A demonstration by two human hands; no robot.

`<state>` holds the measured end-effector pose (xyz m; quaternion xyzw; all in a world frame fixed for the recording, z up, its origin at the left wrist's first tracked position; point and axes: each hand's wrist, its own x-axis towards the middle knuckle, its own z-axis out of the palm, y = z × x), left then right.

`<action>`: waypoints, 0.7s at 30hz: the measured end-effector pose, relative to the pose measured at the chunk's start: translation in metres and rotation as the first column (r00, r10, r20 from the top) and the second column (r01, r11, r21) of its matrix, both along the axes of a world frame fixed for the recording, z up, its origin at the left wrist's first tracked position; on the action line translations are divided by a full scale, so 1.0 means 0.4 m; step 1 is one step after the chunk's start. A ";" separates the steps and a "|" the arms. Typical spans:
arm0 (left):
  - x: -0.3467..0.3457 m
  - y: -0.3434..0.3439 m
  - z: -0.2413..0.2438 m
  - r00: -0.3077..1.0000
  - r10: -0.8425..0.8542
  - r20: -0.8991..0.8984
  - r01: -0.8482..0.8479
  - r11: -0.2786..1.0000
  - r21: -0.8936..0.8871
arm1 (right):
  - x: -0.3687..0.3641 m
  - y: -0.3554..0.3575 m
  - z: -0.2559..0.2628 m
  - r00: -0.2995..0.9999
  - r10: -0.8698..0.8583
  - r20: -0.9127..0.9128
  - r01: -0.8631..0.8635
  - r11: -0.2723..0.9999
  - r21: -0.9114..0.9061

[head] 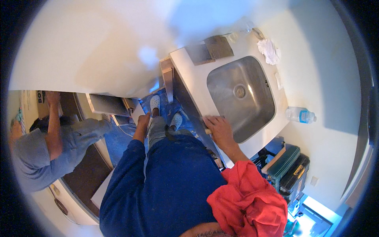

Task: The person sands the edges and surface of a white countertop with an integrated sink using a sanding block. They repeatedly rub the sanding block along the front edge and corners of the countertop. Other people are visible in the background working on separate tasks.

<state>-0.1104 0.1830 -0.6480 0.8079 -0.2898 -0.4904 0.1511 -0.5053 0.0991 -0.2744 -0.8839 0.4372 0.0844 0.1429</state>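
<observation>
My right hand is at the front edge of a pale countertop, with its fingers curled over the strip before the sink. A small pale tan piece shows beneath the fingers; whether I grip it or the edge is unclear. Set into the countertop is a stainless steel sink with a round drain strainer. My left hand hangs low at my other side, fingers bent, close to a white panel. Whether it touches the panel cannot be made out.
Another person bends at the left. Brown cardboard pieces, crumpled white paper and a clear plastic bottle are by the sink. Stacked tool cases stand at the right. A wooden board rises from the blue-covered floor.
</observation>
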 end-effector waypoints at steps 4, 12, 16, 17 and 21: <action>-0.007 0.059 0.009 0.959 0.186 -0.213 -0.174 0.982 0.072 | 0.028 -0.032 -0.024 0.984 0.028 0.177 -0.004 0.991 -0.131; -0.019 0.056 0.064 0.872 -0.489 -0.035 0.488 0.872 -0.023 | 0.096 -0.150 0.003 0.982 0.092 0.165 -0.082 0.995 -0.065; -0.035 0.069 0.090 0.913 -0.405 -0.055 0.406 0.914 0.011 | 0.048 -0.081 0.018 0.992 0.079 0.097 -0.077 0.997 -0.025; -0.038 0.072 0.104 0.907 -0.416 -0.063 0.420 0.905 0.066 | 0.054 -0.087 0.014 0.989 0.084 0.120 -0.077 0.995 -0.062; -0.046 0.089 0.152 0.907 -0.419 -0.032 0.418 0.908 -0.035 | 0.151 -0.204 -0.017 0.998 0.020 0.066 -0.017 0.998 -0.058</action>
